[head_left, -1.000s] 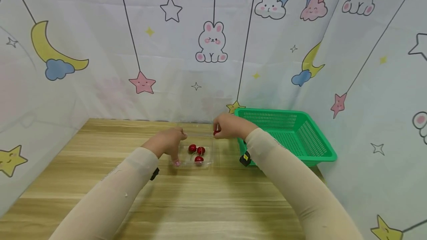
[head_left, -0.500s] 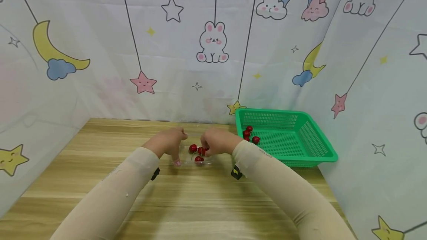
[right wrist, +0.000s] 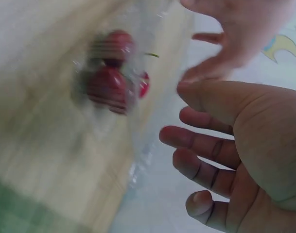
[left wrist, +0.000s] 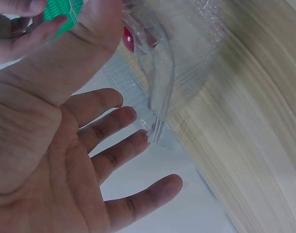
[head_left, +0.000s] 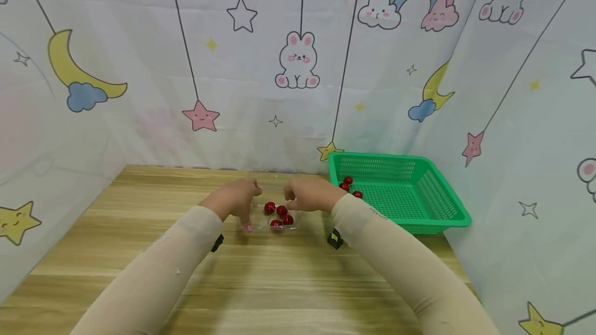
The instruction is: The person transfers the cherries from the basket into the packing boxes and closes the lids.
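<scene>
A clear plastic box (head_left: 261, 224) stands on the wooden table with several red cherries (head_left: 270, 207) inside, some with green stems. My left hand (head_left: 233, 201) holds the box's left side, thumb at the front corner and fingers toward the back; in the left wrist view its fingertips meet the edge of the clear plastic (left wrist: 160, 82). Above the box's right side hovers my right hand (head_left: 308, 193), fingers loosely bent with nothing between them. The right wrist view shows cherries (right wrist: 109, 87) through the plastic, beside that hand's relaxed fingers (right wrist: 186, 138).
To the right is a green plastic basket (head_left: 447, 205) with a few cherries (head_left: 348, 180) at its left end, partly hidden by the right arm. Bare wooden tabletop (head_left: 261, 283) lies in front of the box. A printed curtain (head_left: 233, 76) borders the back and sides.
My right hand came from beside the basket to the box with a cherry, let it go there, and has lifted slightly back. One more cherry lies in the box. The left hand stayed put.
</scene>
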Demonstrator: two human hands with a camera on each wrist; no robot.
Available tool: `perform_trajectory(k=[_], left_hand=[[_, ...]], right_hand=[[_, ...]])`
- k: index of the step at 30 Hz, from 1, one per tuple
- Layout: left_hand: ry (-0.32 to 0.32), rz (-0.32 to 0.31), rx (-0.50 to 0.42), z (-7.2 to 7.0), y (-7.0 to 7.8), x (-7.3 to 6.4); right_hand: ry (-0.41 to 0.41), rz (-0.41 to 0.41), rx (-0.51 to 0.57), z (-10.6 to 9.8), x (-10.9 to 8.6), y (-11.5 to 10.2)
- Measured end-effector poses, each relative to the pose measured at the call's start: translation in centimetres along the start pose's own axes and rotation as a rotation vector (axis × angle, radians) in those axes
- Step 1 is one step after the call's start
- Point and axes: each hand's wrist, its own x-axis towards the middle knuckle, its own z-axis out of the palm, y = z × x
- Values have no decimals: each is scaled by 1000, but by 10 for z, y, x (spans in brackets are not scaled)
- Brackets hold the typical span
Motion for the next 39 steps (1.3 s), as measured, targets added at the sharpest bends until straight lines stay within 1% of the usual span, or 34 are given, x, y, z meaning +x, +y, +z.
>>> perform_trajectory(k=[4, 10, 14, 18, 21, 25, 28, 30, 34, 39], left_hand=[[0, 0, -1, 3, 0, 0], [5, -6, -9, 6, -2, 1], [-4, -11, -5, 6, -2, 2], [-12, -10, 14, 5, -2, 1], [-11, -12, 19, 5, -2, 1], [-11, -16, 16, 5, -2, 1], [-10, -14, 20, 5, -2, 1], [-8, -12, 20, 5, -2, 1], [-8, -12, 16, 5, -2, 1], [-10, -10, 12, 2, -1, 1]], right_hand=[[53, 43, 58, -13, -13, 16], [126, 137, 115, -35, -32, 50], [119, 201, 163, -45, -42, 76], [95, 241, 206, -48, -49, 101], [80, 251, 209, -46, -51, 118], [54, 283, 199, -41, -50, 141], [21, 317, 184, -34, -48, 158], [-5, 334, 203, -31, -47, 167], [-56, 383, 260, -22, -44, 179], [-115, 417, 300, -13, -43, 186]])
